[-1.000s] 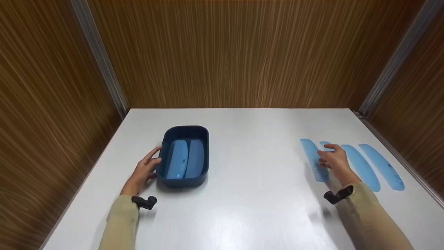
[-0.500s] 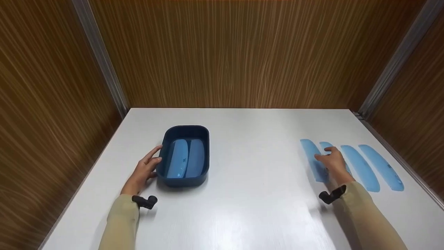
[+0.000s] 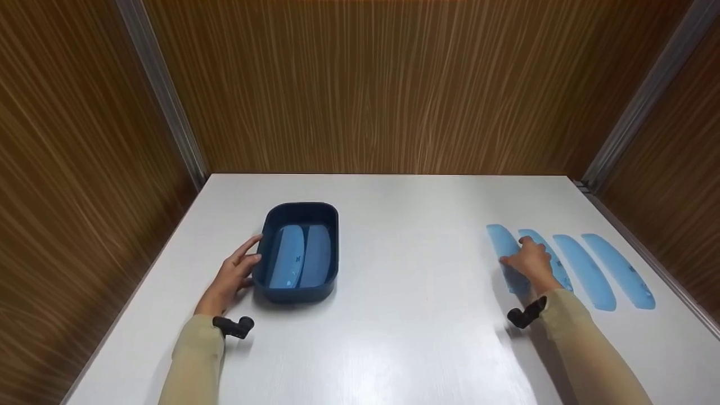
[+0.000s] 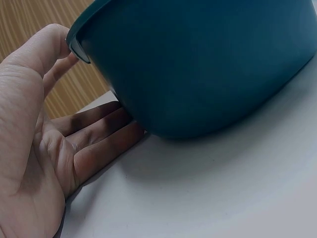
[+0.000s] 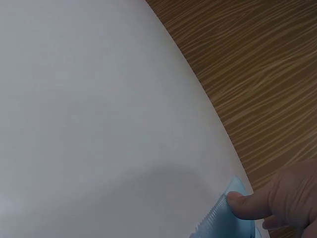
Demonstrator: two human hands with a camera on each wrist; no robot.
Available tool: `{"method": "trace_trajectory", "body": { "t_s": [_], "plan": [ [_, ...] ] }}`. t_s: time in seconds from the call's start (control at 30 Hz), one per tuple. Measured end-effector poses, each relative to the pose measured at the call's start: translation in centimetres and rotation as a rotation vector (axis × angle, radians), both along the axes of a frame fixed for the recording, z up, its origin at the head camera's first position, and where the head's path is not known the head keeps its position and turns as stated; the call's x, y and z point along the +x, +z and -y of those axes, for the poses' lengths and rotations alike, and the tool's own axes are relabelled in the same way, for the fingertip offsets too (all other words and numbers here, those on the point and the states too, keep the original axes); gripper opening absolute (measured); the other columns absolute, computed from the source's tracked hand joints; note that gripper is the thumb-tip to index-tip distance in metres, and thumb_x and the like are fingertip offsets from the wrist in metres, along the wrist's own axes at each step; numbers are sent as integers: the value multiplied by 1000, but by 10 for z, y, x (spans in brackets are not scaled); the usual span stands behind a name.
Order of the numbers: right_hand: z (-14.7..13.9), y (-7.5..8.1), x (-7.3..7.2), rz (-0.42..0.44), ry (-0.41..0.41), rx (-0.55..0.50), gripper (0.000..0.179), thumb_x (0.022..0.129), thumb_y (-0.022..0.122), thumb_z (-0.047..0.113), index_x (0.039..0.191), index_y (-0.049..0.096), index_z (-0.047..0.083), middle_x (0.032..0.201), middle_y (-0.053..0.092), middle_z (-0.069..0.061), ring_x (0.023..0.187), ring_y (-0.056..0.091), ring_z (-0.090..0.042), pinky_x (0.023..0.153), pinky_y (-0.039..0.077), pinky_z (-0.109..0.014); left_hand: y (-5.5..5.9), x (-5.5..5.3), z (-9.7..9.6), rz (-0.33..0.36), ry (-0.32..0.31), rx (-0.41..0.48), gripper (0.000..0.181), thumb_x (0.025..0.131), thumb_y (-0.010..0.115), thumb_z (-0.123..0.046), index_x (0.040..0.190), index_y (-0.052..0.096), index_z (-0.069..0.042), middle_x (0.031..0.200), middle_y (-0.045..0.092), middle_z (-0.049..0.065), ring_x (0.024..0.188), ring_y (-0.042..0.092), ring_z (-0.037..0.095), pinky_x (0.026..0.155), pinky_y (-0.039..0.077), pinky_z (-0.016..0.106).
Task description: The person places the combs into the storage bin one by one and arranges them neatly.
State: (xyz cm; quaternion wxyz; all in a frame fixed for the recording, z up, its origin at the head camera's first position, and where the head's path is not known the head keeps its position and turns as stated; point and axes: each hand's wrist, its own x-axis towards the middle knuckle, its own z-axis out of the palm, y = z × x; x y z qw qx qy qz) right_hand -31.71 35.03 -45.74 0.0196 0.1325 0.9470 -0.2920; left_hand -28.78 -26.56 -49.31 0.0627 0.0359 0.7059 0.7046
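Observation:
My left hand [image 3: 229, 277] rests against the left side of a dark blue open container [image 3: 306, 296]. In the left wrist view its thumb touches the container's rim and the other fingers extend toward the base. Two combs lie inside, a lighter blue one [image 3: 288, 256] and a darker one [image 3: 317, 256]. At right, my right hand [image 3: 532, 264] is over the leftmost light blue comb [image 3: 500, 239] of a row, holding it across its width. The right wrist view shows the thumb [image 5: 247, 204] on its toothed edge; the other fingertips are mostly hidden.
Further right lie more light blue combs: one partly behind my hand [image 3: 556, 264], another beside it [image 3: 588, 273], and the last [image 3: 621, 273] near the table's right edge. The white table [image 3: 405, 253] is bounded by wood-grain panels [image 3: 388, 90].
My right hand has moved left and lower, from above the second comb onto the leftmost one, its fingers drawing in. The left hand and the container have stayed put.

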Motion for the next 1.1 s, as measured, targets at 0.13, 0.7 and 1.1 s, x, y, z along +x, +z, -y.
{"method": "trace_trajectory", "body": {
  "t_s": [0.13,0.7,1.1],
  "plan": [
    [2,3,-3,61,4,-2,80,83,68,26,136,24,-16,126,29,-41,114,32,-55,92,31,-61,-1,1,0,8,7,-18,52,95,54,-28,143,36,-33,143,38,11,131,35,27,92,41,44],
    [7,-2,-11,34,10,-151,82,80,70,18,137,21,-16,134,29,-38,118,37,-50,92,36,-56,-5,-7,4,35,9,-18,53,94,55,-30,143,35,-36,145,35,9,130,36,27,92,41,44],
    [2,-7,-4,27,17,-375,71,86,62,11,140,21,-11,134,29,-39,116,42,-49,79,48,-47,-3,-7,4,13,2,4,52,96,53,-25,144,34,-31,143,37,13,130,36,28,90,44,42]
  ]
}}
